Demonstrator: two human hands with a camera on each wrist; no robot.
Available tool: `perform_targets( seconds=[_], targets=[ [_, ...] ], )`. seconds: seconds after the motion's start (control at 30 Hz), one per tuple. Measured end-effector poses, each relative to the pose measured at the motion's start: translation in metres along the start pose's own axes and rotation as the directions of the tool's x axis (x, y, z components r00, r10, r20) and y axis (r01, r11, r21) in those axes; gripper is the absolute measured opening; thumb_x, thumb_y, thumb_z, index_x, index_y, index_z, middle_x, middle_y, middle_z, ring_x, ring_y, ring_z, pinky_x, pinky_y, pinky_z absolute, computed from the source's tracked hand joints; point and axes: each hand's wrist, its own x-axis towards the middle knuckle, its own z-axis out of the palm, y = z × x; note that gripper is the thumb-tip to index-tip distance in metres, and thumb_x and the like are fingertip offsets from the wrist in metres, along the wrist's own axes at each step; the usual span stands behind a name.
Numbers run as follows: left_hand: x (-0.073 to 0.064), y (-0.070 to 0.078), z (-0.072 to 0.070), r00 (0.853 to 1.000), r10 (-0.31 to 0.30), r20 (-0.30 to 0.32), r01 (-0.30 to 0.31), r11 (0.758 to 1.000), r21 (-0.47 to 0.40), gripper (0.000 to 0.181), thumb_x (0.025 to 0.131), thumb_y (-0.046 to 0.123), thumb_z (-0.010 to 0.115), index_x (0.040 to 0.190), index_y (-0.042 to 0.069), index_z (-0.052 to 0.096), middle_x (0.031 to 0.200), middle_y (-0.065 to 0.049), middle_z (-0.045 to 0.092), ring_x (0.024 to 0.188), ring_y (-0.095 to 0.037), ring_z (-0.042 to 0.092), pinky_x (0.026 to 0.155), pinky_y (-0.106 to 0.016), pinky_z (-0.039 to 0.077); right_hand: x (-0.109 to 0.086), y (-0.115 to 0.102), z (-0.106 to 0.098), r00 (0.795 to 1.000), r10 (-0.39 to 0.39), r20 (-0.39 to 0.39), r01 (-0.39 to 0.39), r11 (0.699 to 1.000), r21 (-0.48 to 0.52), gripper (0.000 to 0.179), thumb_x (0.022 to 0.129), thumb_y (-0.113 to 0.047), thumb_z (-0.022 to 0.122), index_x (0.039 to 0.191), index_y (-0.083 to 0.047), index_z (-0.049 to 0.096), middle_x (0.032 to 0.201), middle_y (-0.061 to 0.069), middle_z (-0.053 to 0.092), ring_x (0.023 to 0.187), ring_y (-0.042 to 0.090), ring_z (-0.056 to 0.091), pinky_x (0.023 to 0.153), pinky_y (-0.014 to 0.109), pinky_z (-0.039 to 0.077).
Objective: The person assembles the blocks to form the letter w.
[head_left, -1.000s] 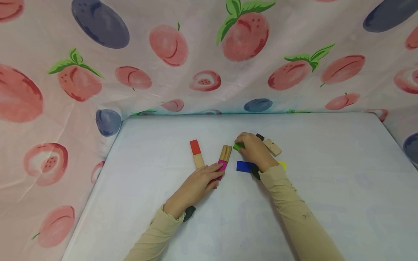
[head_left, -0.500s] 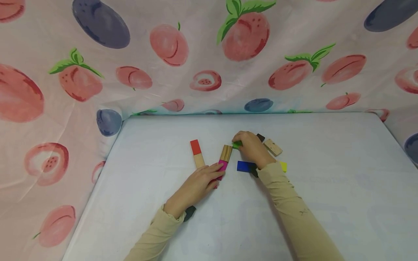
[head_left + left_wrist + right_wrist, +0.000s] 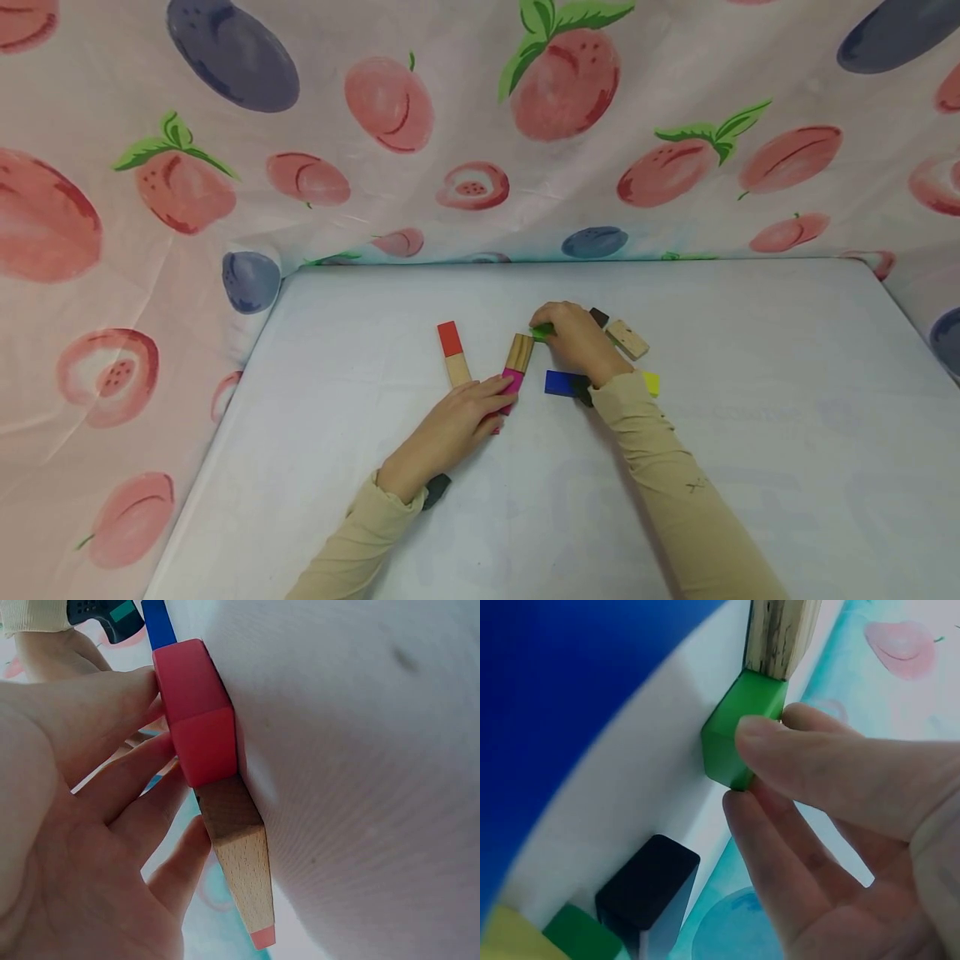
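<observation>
My left hand (image 3: 442,425) lies over the near end of a row of blocks, its fingers extended and touching the magenta block (image 3: 512,382). In the left wrist view the thumb touches a red block (image 3: 196,690), with a brown wooden block (image 3: 229,810) right behind it. My right hand (image 3: 577,337) pinches a green block (image 3: 742,712) between thumb and fingers. One end of that block meets the striped wooden block (image 3: 519,352), which continues from the magenta one. The left hand partly covers where the rows come together.
A red block (image 3: 450,338) and a beige block (image 3: 457,369) form the left row. Around the right wrist lie a blue block (image 3: 562,383), a yellow block (image 3: 652,383), a pale wooden block (image 3: 627,339), a black block (image 3: 598,317) and another green block (image 3: 583,934).
My right hand has moved slightly left, bringing the green block up to the far end of the striped wooden block. The left hand has stayed in place.
</observation>
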Motion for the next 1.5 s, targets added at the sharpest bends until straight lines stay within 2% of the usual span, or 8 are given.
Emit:
perform_targets(
  seconds=[0.2, 0.47, 1.0, 1.5],
  targets=[
    [0.0016, -0.0006, 0.0005, 1.0, -0.014, 0.011, 0.014, 1.0, 0.006, 0.044, 0.095, 0.019, 0.068, 0.137, 0.011, 0.061, 0.151, -0.006, 0.049, 0.138, -0.022, 0.047, 0.111, -0.039, 0.042, 0.0003, 0.001, 0.0005, 1.0, -0.03, -0.007, 0.03, 1.0, -0.001, 0.024, 0.087, 0.013, 0.065, 0.107, 0.004, 0.074, 0.118, 0.018, 0.07, 0.113, 0.036, 0.063, 0.099, 0.048, 0.05],
    [0.0007, -0.0004, 0.0004, 1.0, -0.005, -0.005, 0.005, 1.0, -0.013, 0.043, 0.094, 0.018, 0.069, 0.136, 0.01, 0.062, 0.15, -0.008, 0.05, 0.138, -0.024, 0.047, 0.111, -0.042, 0.042, 0.0004, 0.0003, 0.0011, 1.0, -0.027, -0.003, 0.027, 1.0, -0.002, 0.024, 0.087, 0.013, 0.064, 0.107, 0.003, 0.074, 0.119, 0.018, 0.07, 0.114, 0.037, 0.062, 0.1, 0.049, 0.05],
    [0.0002, -0.0003, -0.0001, 1.0, -0.011, 0.003, 0.011, 1.0, -0.015, 0.044, 0.094, 0.018, 0.069, 0.137, 0.01, 0.061, 0.15, -0.008, 0.049, 0.138, -0.023, 0.047, 0.111, -0.041, 0.042, 0.0018, 0.0023, 0.0028, 1.0, -0.029, -0.008, 0.029, 1.0, -0.005, 0.023, 0.087, 0.012, 0.066, 0.107, 0.003, 0.074, 0.117, 0.017, 0.071, 0.112, 0.036, 0.063, 0.1, 0.048, 0.05],
    [0.0012, -0.0003, 0.0, 0.999, -0.03, 0.015, 0.03, 0.999, -0.014, 0.044, 0.095, 0.017, 0.068, 0.138, 0.012, 0.06, 0.152, -0.006, 0.048, 0.139, -0.021, 0.046, 0.112, -0.039, 0.041, -0.0017, -0.0023, 0.0013, 0.999, 0.032, -0.003, -0.032, 0.999, -0.019, 0.024, 0.089, 0.007, 0.065, 0.111, 0.0, 0.073, 0.117, 0.016, 0.07, 0.11, 0.033, 0.062, 0.097, 0.047, 0.052]
  ],
)
